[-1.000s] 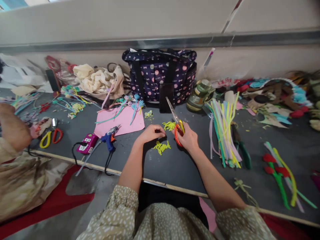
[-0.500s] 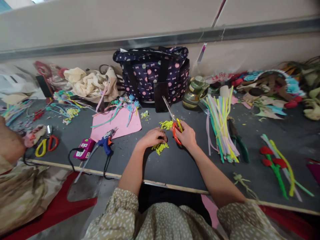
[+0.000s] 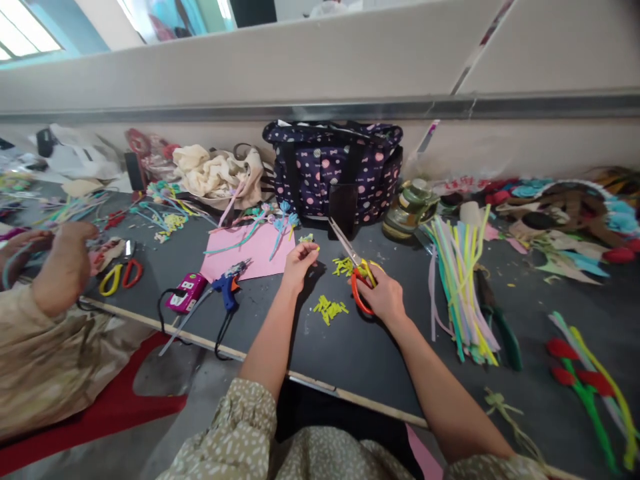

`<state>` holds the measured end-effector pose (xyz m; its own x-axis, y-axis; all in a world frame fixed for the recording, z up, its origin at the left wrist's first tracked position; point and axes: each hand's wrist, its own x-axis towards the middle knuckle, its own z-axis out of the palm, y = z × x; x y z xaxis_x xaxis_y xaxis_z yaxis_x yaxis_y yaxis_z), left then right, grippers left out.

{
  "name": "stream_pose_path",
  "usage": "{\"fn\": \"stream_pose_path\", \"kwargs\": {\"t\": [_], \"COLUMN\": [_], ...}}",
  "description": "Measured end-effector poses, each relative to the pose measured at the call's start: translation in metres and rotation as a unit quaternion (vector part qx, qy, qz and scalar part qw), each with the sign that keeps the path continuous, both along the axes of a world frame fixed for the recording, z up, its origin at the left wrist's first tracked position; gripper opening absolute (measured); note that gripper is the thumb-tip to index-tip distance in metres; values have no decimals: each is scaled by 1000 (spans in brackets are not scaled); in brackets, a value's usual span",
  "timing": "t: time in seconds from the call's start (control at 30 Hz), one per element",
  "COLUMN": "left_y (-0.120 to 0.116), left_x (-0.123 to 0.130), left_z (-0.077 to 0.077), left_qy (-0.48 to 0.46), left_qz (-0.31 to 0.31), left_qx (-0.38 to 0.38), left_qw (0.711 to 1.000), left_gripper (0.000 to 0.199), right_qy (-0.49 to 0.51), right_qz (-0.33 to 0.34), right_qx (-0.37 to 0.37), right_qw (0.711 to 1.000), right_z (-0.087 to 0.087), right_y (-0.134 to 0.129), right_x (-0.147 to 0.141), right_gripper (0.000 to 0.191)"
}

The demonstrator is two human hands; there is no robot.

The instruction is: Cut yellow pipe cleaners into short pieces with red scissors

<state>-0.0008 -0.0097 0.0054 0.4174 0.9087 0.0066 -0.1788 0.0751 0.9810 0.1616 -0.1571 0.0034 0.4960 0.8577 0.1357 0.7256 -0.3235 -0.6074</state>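
Note:
My right hand [image 3: 385, 293] holds a pair of scissors [image 3: 354, 257] with orange and yellow handles, blades pointing up and left. Pinched in the fingertips of my left hand [image 3: 301, 261] is a tiny yellow piece, raised over the table beside the pink sheet [image 3: 255, 255]. Below, between my two hands, lies a pile of short yellow-green pieces [image 3: 330, 309]. A second small pile [image 3: 343, 267] sits near the scissors' blades. Some paler bits [image 3: 307, 238] are behind my left hand.
A dark patterned bag [image 3: 320, 170], a phone [image 3: 343, 210] and a glass jar [image 3: 407, 210] stand behind. Pipe cleaners [image 3: 460, 287] and pliers [image 3: 505, 333] lie right. A glue gun [image 3: 227, 290], a purple power strip [image 3: 187, 292] and another person's arm [image 3: 63, 267] are left.
My left hand has lifted away from the nearer yellow pile, up and left, with a tiny piece in its fingertips. My right hand keeps hold of the scissors. The view has shifted.

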Motion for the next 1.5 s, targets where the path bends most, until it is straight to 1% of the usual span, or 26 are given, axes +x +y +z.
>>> {"fn": "stream_pose_path", "kwargs": {"t": [0.07,0.17,0.33,0.43,0.57,0.8,1.0,1.17,1.5], "left_y": [5,10,10,10,10,11,10,10,7], "left_x": [-2,-4,-6,-6,-7,-7,-7,-6,-5], "left_z": [-3,-5,-6,-5,-5,-8,-8,-8,-7], "left_qy": [-48,-95,-140,-160,-174,-192,-188,-198,-200], "left_qz": [40,69,74,67,48,48,37,40,32], "left_qx": [-55,-108,-137,-151,-162,-175,-178,-178,-171], "left_qw": [997,987,978,973,970,965,965,963,964], "left_gripper": [33,37,34,32,32,33,32,32,29], "right_qy": [-27,-79,-114,-122,-134,-148,-162,-171,-186], "right_qz": [17,50,77,87,98,111,97,99,99], "right_qx": [3,9,37,55,55,54,68,89,87], "right_qw": [999,996,990,987,985,981,980,976,974], "right_z": [-3,-8,-14,-18,-20,-15,-19,-24,-21], "right_y": [0,-1,-2,-2,-2,-3,-3,-3,-3], "right_x": [-2,-6,-8,-8,-8,-10,-9,-7,-7], "right_gripper": [36,33,37,41,39,39,43,46,49]}}
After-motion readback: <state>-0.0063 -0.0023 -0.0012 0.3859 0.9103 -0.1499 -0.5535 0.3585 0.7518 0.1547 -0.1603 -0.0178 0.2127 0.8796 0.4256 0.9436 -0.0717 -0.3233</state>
